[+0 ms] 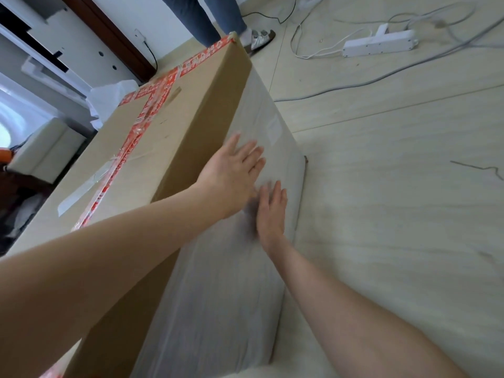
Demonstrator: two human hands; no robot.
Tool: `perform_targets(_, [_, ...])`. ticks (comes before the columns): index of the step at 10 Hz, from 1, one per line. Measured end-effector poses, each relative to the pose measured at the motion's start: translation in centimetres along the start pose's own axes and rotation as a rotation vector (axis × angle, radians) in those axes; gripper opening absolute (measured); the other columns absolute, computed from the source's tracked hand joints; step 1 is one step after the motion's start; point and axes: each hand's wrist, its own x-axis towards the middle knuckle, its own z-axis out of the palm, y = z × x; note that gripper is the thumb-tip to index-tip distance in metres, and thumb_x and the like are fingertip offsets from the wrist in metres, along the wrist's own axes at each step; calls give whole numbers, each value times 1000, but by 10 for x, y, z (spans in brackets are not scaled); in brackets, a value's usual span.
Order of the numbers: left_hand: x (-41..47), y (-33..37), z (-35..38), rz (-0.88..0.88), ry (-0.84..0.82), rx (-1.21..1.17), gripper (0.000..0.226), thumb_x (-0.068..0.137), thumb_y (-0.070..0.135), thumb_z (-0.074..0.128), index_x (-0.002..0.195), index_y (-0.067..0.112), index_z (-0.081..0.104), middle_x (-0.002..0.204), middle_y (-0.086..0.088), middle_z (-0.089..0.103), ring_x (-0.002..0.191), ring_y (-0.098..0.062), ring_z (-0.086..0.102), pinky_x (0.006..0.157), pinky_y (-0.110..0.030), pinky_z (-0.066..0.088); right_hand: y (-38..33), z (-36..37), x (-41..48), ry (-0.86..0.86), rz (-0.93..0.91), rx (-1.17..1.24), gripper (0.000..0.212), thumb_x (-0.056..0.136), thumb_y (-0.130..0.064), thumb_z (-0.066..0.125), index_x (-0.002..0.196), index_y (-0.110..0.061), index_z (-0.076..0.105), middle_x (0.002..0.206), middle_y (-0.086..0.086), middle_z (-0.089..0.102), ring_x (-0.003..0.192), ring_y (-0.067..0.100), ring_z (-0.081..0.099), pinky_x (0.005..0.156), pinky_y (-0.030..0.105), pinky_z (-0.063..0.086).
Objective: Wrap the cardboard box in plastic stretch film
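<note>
step in hand, as i read it: smoothing film onto the side wall. cardboard box (174, 137) sits on the floor (395, 214), red-taped top bare, with stretch film (218, 296) over the lower part of one side face only. left hand (234, 167) and right hand (272, 211) both lie flat on the film, fingers straight, gripping nothing, just beside each other. the film roll (300, 192), if that's what it is, lies against the box by the right hand. next move likely needs the roll picked up and carried round the corner under tension. count: one box, one film band, one probable roll, two hands, one power strip (379, 43), one bystander (207, 17).
</note>
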Motion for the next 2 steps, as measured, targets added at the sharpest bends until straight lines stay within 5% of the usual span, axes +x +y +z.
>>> perform_targets(1, [-12,17,14,76,-61,-13,61,102,45,18,153,14,4,160,-13,-5,147,-30,-6,116,-51,-7,0,0,0,-45,25,-65,61,101,-44,28,153,-17,10,161,7,4,148,22,1,118,40,4])
perform_targets(2, [-14,4,8,1,82,-137,54,102,30,22,152,13,7,159,-14,1,147,-29,0,119,-46,4,-12,-8,8,132,18,-12,59,101,-41,32,151,-13,18,159,12,12,147,22,10,117,37,12])
